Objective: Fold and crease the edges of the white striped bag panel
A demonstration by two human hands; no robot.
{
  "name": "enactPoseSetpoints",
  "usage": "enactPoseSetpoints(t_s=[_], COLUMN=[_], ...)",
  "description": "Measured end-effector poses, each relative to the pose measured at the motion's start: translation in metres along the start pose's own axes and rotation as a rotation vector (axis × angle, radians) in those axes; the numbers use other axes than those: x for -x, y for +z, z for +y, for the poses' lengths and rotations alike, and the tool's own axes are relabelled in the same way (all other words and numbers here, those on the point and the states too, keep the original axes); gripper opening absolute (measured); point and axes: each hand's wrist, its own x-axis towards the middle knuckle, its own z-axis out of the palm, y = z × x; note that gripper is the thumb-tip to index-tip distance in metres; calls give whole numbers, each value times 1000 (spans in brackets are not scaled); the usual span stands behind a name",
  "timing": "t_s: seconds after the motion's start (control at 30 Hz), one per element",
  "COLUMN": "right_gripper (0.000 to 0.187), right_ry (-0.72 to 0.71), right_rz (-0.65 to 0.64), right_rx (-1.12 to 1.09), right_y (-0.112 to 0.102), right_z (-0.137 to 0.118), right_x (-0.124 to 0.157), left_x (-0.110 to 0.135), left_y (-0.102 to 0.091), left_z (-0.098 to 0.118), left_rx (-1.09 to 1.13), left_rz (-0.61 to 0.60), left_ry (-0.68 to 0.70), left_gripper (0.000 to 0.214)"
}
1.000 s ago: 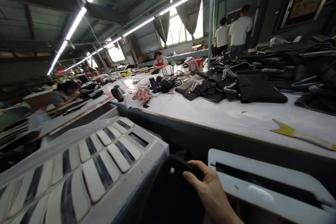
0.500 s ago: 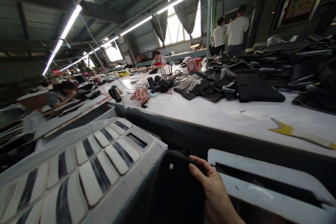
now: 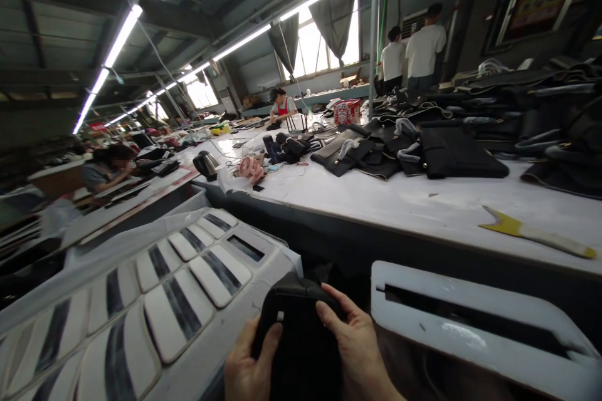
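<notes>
Low in the head view, a black bag (image 3: 303, 344) of soft, leather-like material is held up by both hands. A small white square shows near its upper left corner. My left hand (image 3: 249, 357) is closed on the bag's left edge, its thumb just under the white square. On the opposite side my right hand (image 3: 355, 341) grips the upper right edge, thumb in front and fingers behind. The bag's lower part runs out of the picture. Just left of it lie several whitish panels (image 3: 176, 316) with dark strips across them.
A long white worktable (image 3: 376, 210) stands ahead, with black bags (image 3: 458, 150), a yellow-ended strip (image 3: 512, 225), a pink fan (image 3: 251, 168) and a kettle (image 3: 207, 165). At lower right is a white slotted board (image 3: 451, 310). Several people are farther off.
My left hand has come into view and taken hold of the bag's left side. The bag has shifted slightly down and its top edge now bends. My right hand keeps its grip.
</notes>
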Motion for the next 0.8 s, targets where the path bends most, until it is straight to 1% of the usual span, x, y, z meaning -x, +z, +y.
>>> enactPoseSetpoints(t_s=[0.1, 0.17, 0.23, 0.3, 0.37, 0.4, 0.5, 0.6, 0.7, 0.8], right_gripper=[82, 77, 68, 60, 54, 51, 46, 46, 49, 50], right_ry=[26, 28, -8, -59, -91, -94, -80, -53, 5, 16], right_rz=[66, 107, 139, 162, 171, 165, 137, 150, 140, 132], right_rx=[-45, -48, 23, 144, 224, 230, 202, 171, 81, 35], right_y=[-5, -12, -21, -30, -35, -35, -32, -28, -25, -17], right_z=[5, 10, 16, 24, 32, 36, 41, 39, 33, 22], right_x=[0, 0, 1, 2, 2, 1, -4, -11, -14, -5], left_x=[-4, -5, -6, -7, -8, -9, -11, -15, -16, -10], left_y=[6, 8, 8, 8, 8, 8, 11, 12, 6, -3], left_z=[5, 6, 7, 8, 9, 10, 14, 16, 18, 21], left_rx=[33, 97, 201, 312, 390, 411, 407, 393, 367, 250], left_rz=[-26, -21, -21, -31, -45, -55, -73, -70, -100, -87], left_ry=[-50, -119, -205, -272, -310, -322, -323, -301, -284, -243], left_gripper=[45, 46, 48, 46, 43, 42, 42, 42, 42, 46])
